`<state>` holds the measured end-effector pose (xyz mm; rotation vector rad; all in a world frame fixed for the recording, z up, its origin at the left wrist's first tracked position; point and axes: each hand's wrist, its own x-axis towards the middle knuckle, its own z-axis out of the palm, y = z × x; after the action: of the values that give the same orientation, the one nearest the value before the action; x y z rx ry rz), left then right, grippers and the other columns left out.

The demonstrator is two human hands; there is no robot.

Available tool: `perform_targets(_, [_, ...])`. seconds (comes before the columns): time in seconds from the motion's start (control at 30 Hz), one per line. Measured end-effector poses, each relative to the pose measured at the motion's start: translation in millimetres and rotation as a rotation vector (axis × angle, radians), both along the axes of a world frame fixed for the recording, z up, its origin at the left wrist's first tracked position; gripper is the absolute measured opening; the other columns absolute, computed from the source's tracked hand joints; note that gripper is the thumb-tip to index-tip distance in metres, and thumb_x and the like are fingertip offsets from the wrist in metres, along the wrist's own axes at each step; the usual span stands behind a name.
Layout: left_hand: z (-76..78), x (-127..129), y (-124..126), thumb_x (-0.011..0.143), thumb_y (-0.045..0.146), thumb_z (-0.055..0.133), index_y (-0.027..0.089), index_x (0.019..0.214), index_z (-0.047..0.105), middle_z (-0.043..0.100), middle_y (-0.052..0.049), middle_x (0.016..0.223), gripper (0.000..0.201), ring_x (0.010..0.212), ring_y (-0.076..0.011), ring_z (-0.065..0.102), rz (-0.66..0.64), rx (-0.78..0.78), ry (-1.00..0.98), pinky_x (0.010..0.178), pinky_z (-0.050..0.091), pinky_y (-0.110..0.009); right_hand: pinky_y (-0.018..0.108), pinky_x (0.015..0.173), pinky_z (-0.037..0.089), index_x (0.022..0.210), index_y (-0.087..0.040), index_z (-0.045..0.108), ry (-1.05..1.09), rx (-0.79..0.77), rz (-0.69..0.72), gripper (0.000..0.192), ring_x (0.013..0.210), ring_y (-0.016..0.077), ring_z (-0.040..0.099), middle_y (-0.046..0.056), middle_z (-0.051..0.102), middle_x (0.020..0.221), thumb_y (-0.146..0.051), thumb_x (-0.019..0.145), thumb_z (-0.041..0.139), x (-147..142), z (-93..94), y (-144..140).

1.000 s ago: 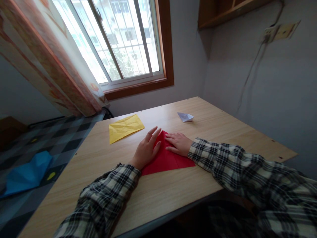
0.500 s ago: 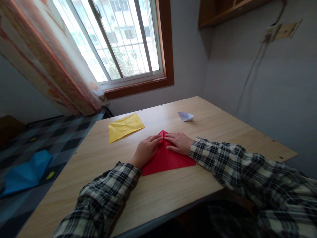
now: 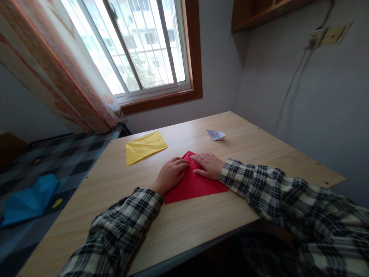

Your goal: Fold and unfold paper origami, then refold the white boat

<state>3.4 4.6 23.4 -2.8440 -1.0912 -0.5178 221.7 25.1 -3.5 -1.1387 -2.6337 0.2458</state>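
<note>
Red paper lies flat beneath both hands, its point away from the wrists; left hand curled, knuckles pressing its left edge, right hand spread flat on top.

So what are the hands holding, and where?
Both hands press the red paper flat on the table near its far tip: left hand curled, right hand flat. Nothing is lifted.

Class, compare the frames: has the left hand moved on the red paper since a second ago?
Yes. The left hand has curled its fingers in, knuckles down on the red paper, below its top corner; the yellow paper is unmoved.
</note>
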Motion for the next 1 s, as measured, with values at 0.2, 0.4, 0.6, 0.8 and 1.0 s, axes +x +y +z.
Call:
perform_targets(0.2, [-1.4, -0.1, 0.1, 0.089, 0.018, 0.05, 0.022, 0.109, 0.069, 0.071, -0.006, 0.11, 0.027, 0.104, -0.0205, 0.062, 0.044, 0.001, 0.009, 0.095, 0.05, -0.037, 0.047, 0.11, 0.028, 0.143, -0.017, 0.044, -0.009, 0.005, 0.027, 0.057, 0.136, 0.0275, 0.04, 0.013, 0.044, 0.148, -0.048, 0.095, 0.043, 1.2, 1.7, 0.1])
perform_targets(0.4, [-2.0, -0.4, 1.1, 0.09, 0.019, 0.049, 0.021, 0.11, 0.069, 0.072, -0.005, 0.111, 0.028, 0.104, -0.0212, 0.062, 0.055, -0.005, 0.052, 0.094, 0.05, -0.037, 0.047, 0.11, 0.028, 0.142, -0.016, 0.045, -0.024, 0.007, 0.019, 0.057, 0.135, 0.0282, 0.04, 0.012, 0.044, 0.148, -0.049, 0.095, 0.042, 1.0, 2.9, -0.8])
perform_targets(0.6, [-2.6, -0.4, 1.9, 0.091, 0.02, 0.049, 0.021, 0.11, 0.069, 0.072, -0.006, 0.109, 0.028, 0.102, -0.0213, 0.063, 0.05, 0.003, 0.052, 0.093, 0.05, -0.037, 0.046, 0.109, 0.029, 0.142, -0.021, 0.046, -0.029, 0.02, 0.024, 0.055, 0.135, 0.0279, 0.041, 0.011, 0.044, 0.149, -0.051, 0.096, 0.041, 1.7, 1.3, -0.7])
perform_targets(0.8, [-4.0, -1.1, 2.4, 0.091, 0.019, 0.049, 0.02, 0.11, 0.069, 0.072, -0.007, 0.109, 0.027, 0.103, -0.0218, 0.062, 0.037, 0.003, 0.032, 0.093, 0.051, -0.039, 0.048, 0.108, 0.03, 0.139, -0.022, 0.05, -0.039, 0.036, 0.033, 0.053, 0.134, 0.0293, 0.041, 0.012, 0.044, 0.148, -0.051, 0.096, 0.041, 2.0, 1.2, -0.1])
perform_targets(1.0, [-7.1, -1.6, 4.4, 0.09, 0.016, 0.051, 0.019, 0.111, 0.068, 0.07, -0.008, 0.111, 0.027, 0.107, -0.0213, 0.06, 0.0, -0.039, -0.051, 0.097, 0.05, -0.039, 0.049, 0.107, 0.031, 0.14, -0.021, 0.05, -0.035, 0.052, 0.045, 0.053, 0.134, 0.0298, 0.042, 0.013, 0.045, 0.147, -0.05, 0.096, 0.041, 2.0, 0.4, 0.3])
